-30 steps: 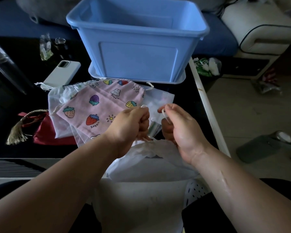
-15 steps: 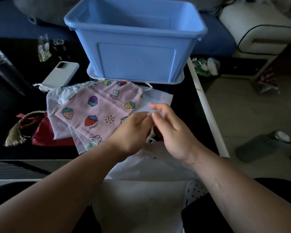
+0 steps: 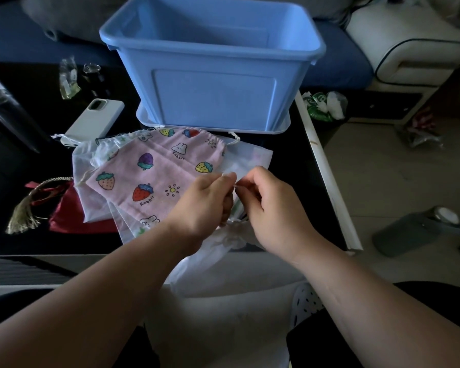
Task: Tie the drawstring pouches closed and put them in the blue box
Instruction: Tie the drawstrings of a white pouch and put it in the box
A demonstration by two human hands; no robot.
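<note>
A white sheer drawstring pouch point(image 3: 223, 251) hangs off the table's near edge, its neck gathered just below my hands. My left hand point(image 3: 205, 205) and my right hand point(image 3: 271, 208) meet above it, each pinching the thin white drawstring point(image 3: 235, 185) between thumb and fingers. Behind them a pink pouch with a fruit print point(image 3: 154, 171) lies on top of several pale pouches point(image 3: 83, 166). A red pouch with a gold tassel point(image 3: 64, 211) lies at the left. The blue box point(image 3: 213, 59) stands open at the back on its lid.
A phone in a white case point(image 3: 94, 122) lies left of the box on the black table point(image 3: 16, 160). Small clear packets point(image 3: 68, 78) sit farther back. The table's white right edge point(image 3: 327, 176) borders the floor, with a grey object point(image 3: 414, 229) there.
My hands, first apart and pulling the drawstring ends sideways, have come together above the pouch's neck and now work the string between their fingertips.
</note>
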